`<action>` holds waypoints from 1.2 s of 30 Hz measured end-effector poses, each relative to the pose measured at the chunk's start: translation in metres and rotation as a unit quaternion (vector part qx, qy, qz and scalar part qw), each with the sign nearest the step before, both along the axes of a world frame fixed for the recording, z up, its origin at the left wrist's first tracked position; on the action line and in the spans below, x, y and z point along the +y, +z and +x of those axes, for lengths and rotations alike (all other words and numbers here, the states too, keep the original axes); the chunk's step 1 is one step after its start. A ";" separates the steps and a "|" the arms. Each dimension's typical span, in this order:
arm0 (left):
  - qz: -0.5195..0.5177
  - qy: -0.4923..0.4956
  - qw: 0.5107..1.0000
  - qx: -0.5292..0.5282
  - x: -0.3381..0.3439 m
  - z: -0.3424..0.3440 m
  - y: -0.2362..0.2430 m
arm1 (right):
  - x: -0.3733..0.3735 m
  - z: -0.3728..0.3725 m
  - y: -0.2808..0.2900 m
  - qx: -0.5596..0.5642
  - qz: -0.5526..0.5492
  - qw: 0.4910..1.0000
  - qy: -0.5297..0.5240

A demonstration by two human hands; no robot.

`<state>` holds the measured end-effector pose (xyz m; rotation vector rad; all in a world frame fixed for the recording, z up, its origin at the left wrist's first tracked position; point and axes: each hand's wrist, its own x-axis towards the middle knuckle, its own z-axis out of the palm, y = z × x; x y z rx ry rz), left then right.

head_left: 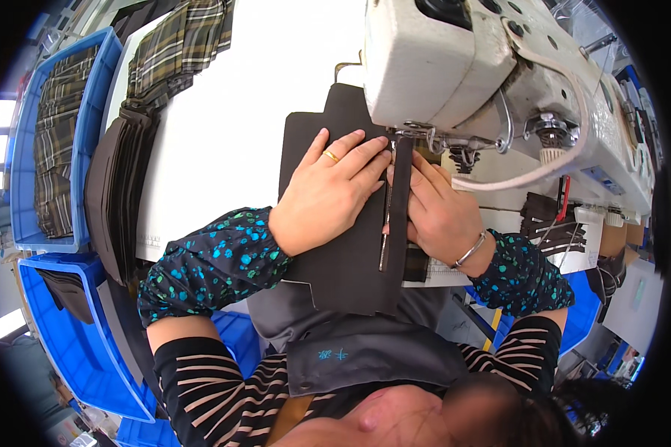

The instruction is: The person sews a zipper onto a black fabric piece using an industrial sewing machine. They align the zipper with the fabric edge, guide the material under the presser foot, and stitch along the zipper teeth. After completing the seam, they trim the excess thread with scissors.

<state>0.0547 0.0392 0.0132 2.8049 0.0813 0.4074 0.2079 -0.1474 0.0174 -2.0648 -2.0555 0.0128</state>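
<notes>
Sewing machine looms ahead — toward it runs the zipper, nearer the flat left hand — while the right hand curls beside the dark strip, grip hidden.

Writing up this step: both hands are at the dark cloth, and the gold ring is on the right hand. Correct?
Almost: the head view shows the gold ring on the left hand, not the right hand; both hands are at the dark cloth.
</notes>
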 end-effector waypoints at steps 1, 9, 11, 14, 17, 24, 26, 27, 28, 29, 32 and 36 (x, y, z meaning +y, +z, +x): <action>0.000 -0.001 1.000 0.000 0.000 0.000 0.000 | 0.000 0.000 -0.001 0.002 0.000 1.000 -0.001; 0.034 -0.002 0.999 -0.001 0.000 0.001 0.002 | 0.000 0.002 -0.002 -0.003 -0.017 1.000 0.002; 0.030 -0.003 1.000 -0.004 0.001 0.002 0.003 | 0.001 0.005 0.001 0.007 0.011 1.000 0.021; 0.036 -0.005 0.999 -0.005 0.002 0.003 0.004 | 0.001 0.013 0.009 0.018 0.085 0.996 0.030; 0.045 -0.005 0.999 -0.006 0.002 0.003 0.004 | -0.001 0.019 0.013 -0.024 0.154 0.988 0.008; 0.046 -0.007 0.999 0.002 0.002 0.003 0.004 | 0.003 0.018 0.000 -0.068 0.047 0.996 -0.025; 0.045 -0.006 0.999 -0.005 0.001 0.003 0.004 | 0.002 0.017 -0.002 -0.085 0.038 0.995 -0.030; 0.045 -0.005 0.999 -0.007 0.001 0.003 0.004 | 0.001 0.017 -0.003 -0.091 0.036 0.995 -0.030; 0.044 -0.005 0.999 -0.007 0.001 0.003 0.004 | 0.002 0.016 -0.003 -0.094 0.039 0.994 -0.029; 0.043 -0.005 0.999 -0.007 0.001 0.003 0.005 | 0.002 0.016 -0.003 -0.097 0.043 0.994 -0.028; 0.040 -0.009 0.999 -0.010 0.002 0.003 0.004 | 0.004 0.017 -0.001 -0.067 0.023 0.997 -0.023; 0.047 -0.014 0.999 -0.014 0.004 0.002 0.003 | 0.007 0.017 0.002 -0.048 0.011 0.999 -0.019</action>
